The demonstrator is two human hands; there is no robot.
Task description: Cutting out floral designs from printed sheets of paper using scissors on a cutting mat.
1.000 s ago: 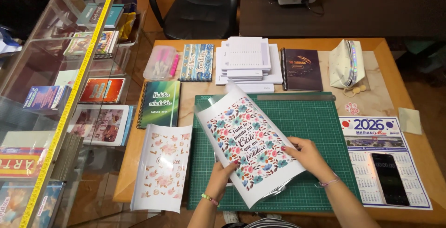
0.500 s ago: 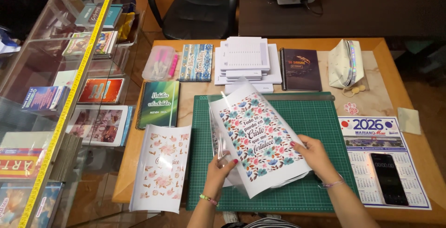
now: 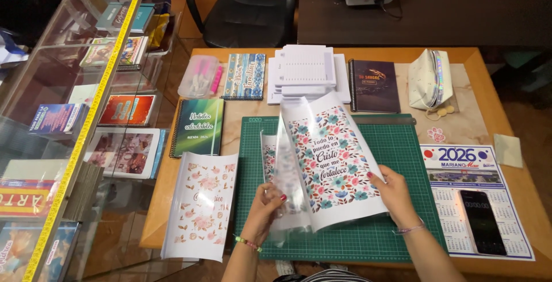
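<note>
Wooden desk [image 3: 356,55], green mat [image 3: 402,201]: left hand [image 3: 265,201] and right hand [image 3: 397,193] are gripping a floral sheet [image 3: 336,161] at centre frame; its curled clear film [image 3: 284,173] could crease under pinching fingers.

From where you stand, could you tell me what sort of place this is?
Probably a small stationery or print shop: a glass display case of booklets, spiral notebooks on the table, and a cutting mat under printed cover sheets.

A small stationery and print shop: glass display case [image 3: 69,144] stocked with booklets, wooden tabletop [image 3: 494,86] bearing a green cutting mat [image 3: 402,155], spiral notebooks [image 3: 198,127], stacked paper pads [image 3: 305,69] and printed floral covers [image 3: 201,207].
</note>
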